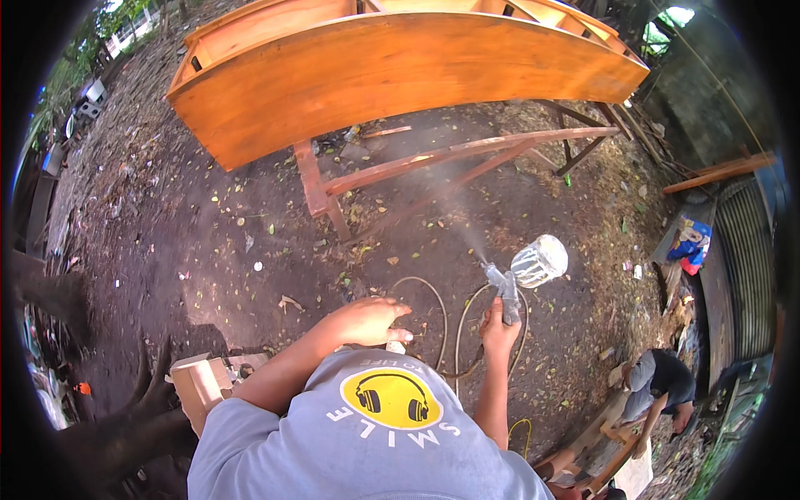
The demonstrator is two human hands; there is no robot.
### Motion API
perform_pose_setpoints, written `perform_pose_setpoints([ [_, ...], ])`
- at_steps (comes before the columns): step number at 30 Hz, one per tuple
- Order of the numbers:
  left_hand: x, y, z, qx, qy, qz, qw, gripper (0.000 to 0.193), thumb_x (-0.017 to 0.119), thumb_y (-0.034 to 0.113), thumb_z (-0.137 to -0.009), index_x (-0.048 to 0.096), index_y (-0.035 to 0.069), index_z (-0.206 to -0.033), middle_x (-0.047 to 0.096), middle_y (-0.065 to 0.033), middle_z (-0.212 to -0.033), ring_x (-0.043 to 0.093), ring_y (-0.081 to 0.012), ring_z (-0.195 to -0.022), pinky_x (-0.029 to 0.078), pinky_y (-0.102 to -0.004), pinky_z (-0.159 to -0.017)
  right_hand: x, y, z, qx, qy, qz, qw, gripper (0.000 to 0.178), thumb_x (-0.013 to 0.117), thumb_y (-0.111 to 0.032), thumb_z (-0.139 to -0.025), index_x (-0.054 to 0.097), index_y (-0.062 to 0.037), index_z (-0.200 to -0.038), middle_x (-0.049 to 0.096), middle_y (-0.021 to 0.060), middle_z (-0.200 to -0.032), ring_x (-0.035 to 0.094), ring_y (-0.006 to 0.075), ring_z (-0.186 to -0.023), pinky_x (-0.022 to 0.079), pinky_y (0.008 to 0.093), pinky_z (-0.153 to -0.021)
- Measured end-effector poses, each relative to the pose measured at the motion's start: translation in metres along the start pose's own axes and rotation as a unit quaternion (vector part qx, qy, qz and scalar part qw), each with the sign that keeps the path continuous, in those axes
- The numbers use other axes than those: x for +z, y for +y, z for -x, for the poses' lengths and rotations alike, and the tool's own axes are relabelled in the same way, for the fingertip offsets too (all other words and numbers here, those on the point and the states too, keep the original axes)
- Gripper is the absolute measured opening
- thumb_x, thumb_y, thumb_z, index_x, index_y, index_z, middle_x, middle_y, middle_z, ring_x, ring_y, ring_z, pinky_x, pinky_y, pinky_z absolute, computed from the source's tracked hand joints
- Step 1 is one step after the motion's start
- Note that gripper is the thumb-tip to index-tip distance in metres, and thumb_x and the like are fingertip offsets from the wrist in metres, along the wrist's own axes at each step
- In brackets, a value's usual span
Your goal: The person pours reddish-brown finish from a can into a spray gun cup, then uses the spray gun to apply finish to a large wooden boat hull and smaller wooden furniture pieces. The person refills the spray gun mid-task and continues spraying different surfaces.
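My right hand (pixel 498 335) is wrapped round the handle of a grey spray gun (pixel 503 285). A paint-splattered white and silver cup (pixel 542 261) sticks out from the gun's right side. Pale mist streams from its nozzle up toward a long orange-brown wooden cabinet (pixel 408 71). That cabinet lies across a reddish wooden stand (pixel 467 153), its broad flat side facing me. My left hand (pixel 371 322) hovers before my belly with thumb and fingers apart. Just under its thumb is a small pale thing (pixel 396 347), too unclear to name. A thin yellowish hose (pixel 460 333) loops below the gun.
A cardboard box (pixel 197 392) sits by my left elbow, near a dark tree trunk (pixel 108 433). At lower right another person (pixel 662 379) bends over a wooden frame (pixel 612 454). Corrugated sheets (pixel 742 258) stand at the right. Leaves litter the dirt ground (pixel 208 242).
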State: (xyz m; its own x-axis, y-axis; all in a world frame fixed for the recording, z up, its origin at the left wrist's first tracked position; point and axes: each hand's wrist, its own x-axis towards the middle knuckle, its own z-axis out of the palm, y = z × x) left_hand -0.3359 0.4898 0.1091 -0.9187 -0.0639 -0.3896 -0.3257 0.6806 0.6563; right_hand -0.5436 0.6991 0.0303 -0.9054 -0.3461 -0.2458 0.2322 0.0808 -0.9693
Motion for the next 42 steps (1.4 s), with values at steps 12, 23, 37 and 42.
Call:
perform_pose_setpoints([
  [12,0.012,-0.004,0.006,-0.073,0.052,0.023,0.996,0.066,0.058,0.051,-0.093,0.051,0.002,-0.136,0.057,-0.0224,-0.131,0.056,-0.0393,-0.121,0.045,-0.047,-0.102,0.047,0.019,-0.004,-0.136,-0.177,0.116,0.968,0.016,0.065,-0.018,-0.096,0.061,-0.0045,-0.088,0.054,-0.0048,-0.064,0.046,0.0034,-0.054,0.037,0.0241,-0.047],
  [23,0.105,-0.12,0.011,-0.306,0.078,0.035,0.948,0.06,0.061,0.052,-0.088,0.064,0.003,-0.123,0.066,-0.0235,-0.116,0.062,-0.0388,-0.11,0.048,-0.0474,-0.095,0.056,0.009,-0.07,-0.219,-0.086,0.17,0.957,0.045,0.062,-0.015,-0.096,0.053,0.0026,-0.136,0.068,0.0202,-0.117,0.064,0.0205,-0.103,0.049,0.0344,-0.09],
  [37,0.315,-0.311,0.144,-0.501,0.054,0.317,0.804,0.05,0.062,0.045,-0.089,0.067,-0.001,-0.11,0.073,-0.0156,-0.088,0.071,-0.0261,-0.071,0.055,-0.0419,-0.06,0.169,-0.006,-0.019,-0.173,-0.273,0.081,0.943,0.044,0.058,-0.012,-0.098,0.051,-0.0001,-0.139,0.067,0.0045,-0.09,0.058,0.0086,-0.08,0.048,0.0259,-0.073],
  [42,0.301,-0.33,0.172,-0.531,0.136,0.414,0.727,0.047,0.063,0.046,-0.089,0.069,0.002,-0.105,0.074,-0.0143,-0.089,0.072,-0.0216,-0.069,0.054,-0.0402,-0.055,0.235,0.002,0.033,-0.216,-0.384,0.086,0.894,0.042,0.062,-0.014,-0.096,0.056,0.0022,-0.134,0.067,0.0035,-0.09,0.057,0.0078,-0.078,0.049,0.0247,-0.07],
])
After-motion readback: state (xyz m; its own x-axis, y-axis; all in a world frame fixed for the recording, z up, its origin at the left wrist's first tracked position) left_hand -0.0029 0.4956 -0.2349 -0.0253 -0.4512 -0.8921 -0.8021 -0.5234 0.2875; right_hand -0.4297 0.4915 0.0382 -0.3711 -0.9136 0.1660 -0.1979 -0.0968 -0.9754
